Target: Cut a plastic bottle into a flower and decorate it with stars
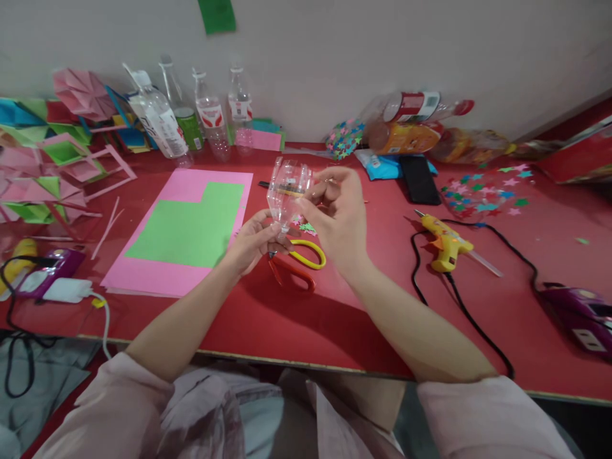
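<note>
A clear cut plastic bottle piece [285, 191] is held up between both hands above the red table. My left hand [255, 241] grips its narrow lower end, with fingers closed round it. My right hand [340, 213] pinches its right side between thumb and fingers. Behind the clear plastic lies a dark and yellow cutter [287, 189], partly seen through it. Scissors with one yellow handle and one red handle [308, 254] lie just below the hands. Small star confetti [307, 227] shows on the table between the hands.
Pink sheets [143, 282] with green paper [189, 229] lie left. Bottles [213, 121] and paper lanterns [79, 95] stand behind. On the right are a yellow glue gun [445, 242] with its cable, a phone [419, 180], star confetti [485, 191] and a purple power strip [578, 312].
</note>
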### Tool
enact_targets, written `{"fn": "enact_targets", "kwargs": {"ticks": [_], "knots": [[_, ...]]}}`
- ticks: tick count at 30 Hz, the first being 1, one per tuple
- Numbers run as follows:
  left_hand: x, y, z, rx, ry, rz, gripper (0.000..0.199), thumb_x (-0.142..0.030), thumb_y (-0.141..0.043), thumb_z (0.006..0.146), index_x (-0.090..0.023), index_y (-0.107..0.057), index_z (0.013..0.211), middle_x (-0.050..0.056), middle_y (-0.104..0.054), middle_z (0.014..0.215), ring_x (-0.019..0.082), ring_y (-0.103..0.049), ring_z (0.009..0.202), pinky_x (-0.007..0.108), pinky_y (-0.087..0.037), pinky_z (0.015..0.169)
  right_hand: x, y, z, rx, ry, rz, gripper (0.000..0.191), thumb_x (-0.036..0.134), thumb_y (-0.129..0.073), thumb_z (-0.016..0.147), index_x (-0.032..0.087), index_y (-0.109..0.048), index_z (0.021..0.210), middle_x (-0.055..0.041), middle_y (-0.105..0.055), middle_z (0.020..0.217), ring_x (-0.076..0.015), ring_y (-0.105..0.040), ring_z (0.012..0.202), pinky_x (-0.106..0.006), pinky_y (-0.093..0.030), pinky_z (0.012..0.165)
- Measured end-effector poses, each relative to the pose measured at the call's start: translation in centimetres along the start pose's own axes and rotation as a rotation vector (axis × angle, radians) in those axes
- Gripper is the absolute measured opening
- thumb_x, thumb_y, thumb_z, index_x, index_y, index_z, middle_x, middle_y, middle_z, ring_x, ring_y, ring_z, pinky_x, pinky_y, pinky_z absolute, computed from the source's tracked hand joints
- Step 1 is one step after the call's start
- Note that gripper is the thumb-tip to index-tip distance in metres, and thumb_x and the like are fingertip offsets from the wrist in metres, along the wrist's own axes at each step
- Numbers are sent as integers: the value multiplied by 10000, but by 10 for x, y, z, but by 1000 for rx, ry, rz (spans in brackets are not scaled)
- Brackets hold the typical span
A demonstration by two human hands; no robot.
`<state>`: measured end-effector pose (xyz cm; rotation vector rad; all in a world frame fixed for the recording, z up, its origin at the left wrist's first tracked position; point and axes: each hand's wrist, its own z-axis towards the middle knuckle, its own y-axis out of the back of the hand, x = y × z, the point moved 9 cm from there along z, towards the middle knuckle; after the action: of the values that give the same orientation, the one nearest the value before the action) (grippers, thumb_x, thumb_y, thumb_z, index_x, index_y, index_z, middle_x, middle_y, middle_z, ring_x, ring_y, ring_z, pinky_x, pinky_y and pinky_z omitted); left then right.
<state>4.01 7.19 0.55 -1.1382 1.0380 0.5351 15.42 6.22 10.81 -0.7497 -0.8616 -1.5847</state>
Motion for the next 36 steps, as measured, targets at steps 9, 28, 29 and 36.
{"fn": "enact_targets", "kwargs": {"ticks": [9,28,29,36], "knots": [[-3,0,0,-22,-37,-14,346,-336,-692,752,-180,-522,1011,12,-711,799,115,-674,623,212,-524,569,16,-2,-3,50,187,-301,98,132,-520,830,217,-516,781,29,-560,736,-97,-519,641,-255,-437,597],[0,11,3,-91,-45,42,403,-352,-729,710,-196,-500,1003,-18,-698,769,110,-675,611,209,-537,566,-11,-9,6,185,-16,-290,46,170,-591,768,195,-616,796,16,-537,754,-115,-498,693,-275,-392,637],[1,12,3,-90,-43,44,400,-350,-725,715,-196,-500,1009,-13,-702,784,108,-675,614,207,-536,568,-11,-8,7,179,-25,-279,35,165,-592,765,193,-607,780,19,-534,748,-114,-498,692,-279,-394,646],[5,11,4,-91,-22,-1,373,-344,-717,731,-192,-509,1001,-19,-692,760,106,-675,614,211,-538,589,1,-9,3,133,101,-311,97,131,-594,771,207,-589,711,-20,-512,891,-166,-525,860,-352,-449,773]]}}
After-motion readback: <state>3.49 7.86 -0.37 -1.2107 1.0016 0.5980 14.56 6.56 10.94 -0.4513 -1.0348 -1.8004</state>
